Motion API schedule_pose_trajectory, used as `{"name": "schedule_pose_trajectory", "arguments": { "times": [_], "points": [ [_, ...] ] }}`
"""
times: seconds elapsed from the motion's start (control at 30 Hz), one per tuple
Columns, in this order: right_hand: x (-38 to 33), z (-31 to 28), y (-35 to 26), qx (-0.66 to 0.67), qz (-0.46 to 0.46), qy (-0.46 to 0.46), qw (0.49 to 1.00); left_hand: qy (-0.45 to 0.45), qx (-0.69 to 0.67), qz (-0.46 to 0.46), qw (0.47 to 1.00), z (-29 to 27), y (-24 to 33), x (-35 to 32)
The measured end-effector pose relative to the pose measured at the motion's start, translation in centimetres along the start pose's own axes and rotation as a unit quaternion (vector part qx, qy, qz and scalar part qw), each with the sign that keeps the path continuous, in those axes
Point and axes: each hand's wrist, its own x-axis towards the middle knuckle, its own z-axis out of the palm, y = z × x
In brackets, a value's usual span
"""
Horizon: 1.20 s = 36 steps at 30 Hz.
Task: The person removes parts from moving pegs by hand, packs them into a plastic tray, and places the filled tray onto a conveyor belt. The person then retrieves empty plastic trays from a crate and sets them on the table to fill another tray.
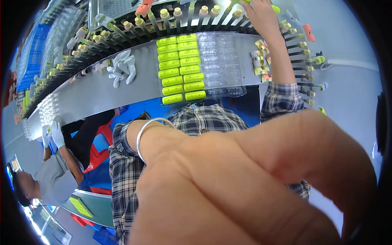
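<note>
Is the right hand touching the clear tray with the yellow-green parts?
Apart. The head view shows the right hand up at the pegged rack, with bare grey bench between it and the clear tray.

You are wearing a shirt (204, 122) checked in grey, black and white, and a silver bangle (143, 134) is gleaming on your wrist. Bright yellow-green parts (179, 69) are filling a clear plastic tray (222, 61). White gloves (121, 67) are lying on the grey bench (90, 96). Cream-capped pegs (163, 16) are lining the conveyor.
</note>
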Motion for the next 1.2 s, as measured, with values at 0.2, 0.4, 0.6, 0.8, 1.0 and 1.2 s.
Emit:
{"name": "schedule_pose_trajectory", "arguments": {
  "times": [0.2,0.4,0.6,0.8,1.0,1.2],
  "points": [
    [7.0,0.4,-3.2,0.035,-0.202,-0.107,0.973,0.070,0.015,0.011,0.997,-0.9,4.4,-1.6],
    [8.4,1.4,-6.2,0.003,-0.288,-0.147,0.946,0.151,-0.016,-0.027,0.988,2.1,4.1,-2.5],
    [9.1,5.3,-12.0,-0.010,-0.317,-0.169,0.933,0.255,0.076,-0.076,0.961,0.0,3.0,-2.9],
    [4.1,3.0,-17.2,-0.003,-0.288,0.136,0.948,0.338,0.316,-0.032,0.886,-4.5,4.7,-1.7],
    [-9.5,4.0,-16.5,0.195,-0.231,-0.075,0.950,0.181,0.537,-0.434,0.701,-8.7,1.3,-2.6],
    [-10.5,6.3,-7.6,0.096,-0.047,-0.162,0.981,0.152,0.662,-0.430,0.595,-14.5,1.3,-5.8]
  ]
}}
